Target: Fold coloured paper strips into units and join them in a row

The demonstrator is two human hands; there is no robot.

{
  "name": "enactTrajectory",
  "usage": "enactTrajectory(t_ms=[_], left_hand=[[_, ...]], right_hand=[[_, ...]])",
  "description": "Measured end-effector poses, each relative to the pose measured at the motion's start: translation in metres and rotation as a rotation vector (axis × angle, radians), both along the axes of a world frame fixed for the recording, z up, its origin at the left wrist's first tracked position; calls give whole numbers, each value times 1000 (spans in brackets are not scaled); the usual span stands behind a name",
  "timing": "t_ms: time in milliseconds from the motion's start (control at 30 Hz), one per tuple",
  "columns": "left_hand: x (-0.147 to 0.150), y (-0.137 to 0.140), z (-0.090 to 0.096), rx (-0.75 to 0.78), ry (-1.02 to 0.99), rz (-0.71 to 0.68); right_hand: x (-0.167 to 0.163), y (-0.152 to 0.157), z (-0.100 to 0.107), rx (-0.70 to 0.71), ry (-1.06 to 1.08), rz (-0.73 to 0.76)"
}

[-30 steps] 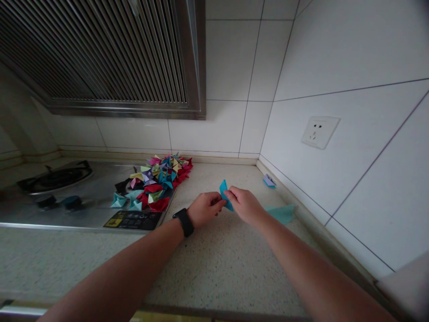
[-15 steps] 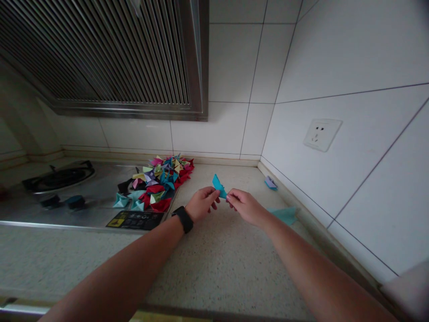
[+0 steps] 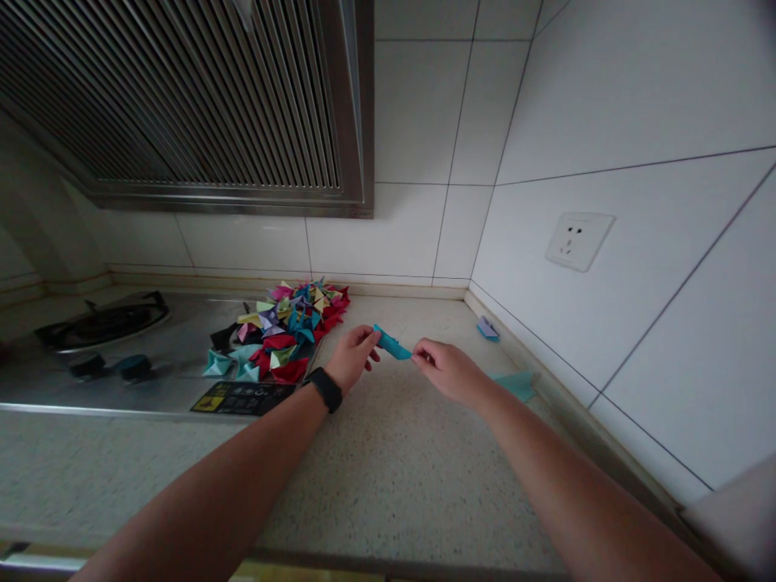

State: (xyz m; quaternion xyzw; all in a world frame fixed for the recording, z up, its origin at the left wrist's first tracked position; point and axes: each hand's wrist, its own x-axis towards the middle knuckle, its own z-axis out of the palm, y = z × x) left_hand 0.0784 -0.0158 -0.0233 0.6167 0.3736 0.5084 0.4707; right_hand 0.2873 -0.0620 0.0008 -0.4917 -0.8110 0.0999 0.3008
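A small piece of folded blue paper [image 3: 393, 345] is stretched between my two hands above the countertop [image 3: 388, 469]. My left hand [image 3: 353, 356], with a black watch [image 3: 326, 390] on its wrist, pinches the paper's left end between thumb and fingers. At the lower right tip, the fingers of my right hand [image 3: 445, 370] are closed on the paper. Left of my hands lies a pile of many-coloured folded paper pieces [image 3: 282, 327], partly on the stove and partly on the counter. A light teal sheet of paper [image 3: 516, 385] lies beyond my right forearm, which partly hides it.
A gas stove [image 3: 170, 347] with a black burner [image 3: 103, 322] and two knobs is at the left. Above it hangs a range hood [image 3: 236, 198]. A small purple-and-blue folded paper [image 3: 487, 328] rests by the right wall, below a socket [image 3: 580, 241].
My left hand has shifted a little left, away from my right hand. The blue paper, which pointed upward, now lies as a longer, flatter strip between them.
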Motion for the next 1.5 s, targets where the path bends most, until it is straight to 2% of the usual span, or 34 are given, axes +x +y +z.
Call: enactTrajectory(t_ms=[167,267,400,533,733,933,1167,1267,1367,1433,1500], left_hand=[[0,-3,1,-6,7,-6],[-2,-5,0,19,128,-49],[-5,-4,-3,174,374,-97],[-4,-2,-6,255,443,-87],[0,-4,-6,361,431,80],[1,-3,-5,405,396,62],[2,-4,-2,418,421,38],[2,-2,-6,414,464,20],[2,-1,-10,396,516,-20],[2,0,-12,378,563,-70],[2,1,-12,371,612,-112]], right_hand=[[0,1,-1,4,-1,28],[5,4,1,20,-12,-1],[22,9,7,85,-47,-108],[26,10,8,116,-37,-183],[-4,2,-3,55,114,-98],[-9,1,-6,-79,191,-16],[-3,5,-7,-158,130,9],[6,8,-4,-110,27,-80],[24,12,4,-24,-196,-294],[39,16,10,-38,-369,-464],[54,22,15,-109,-505,-621]])
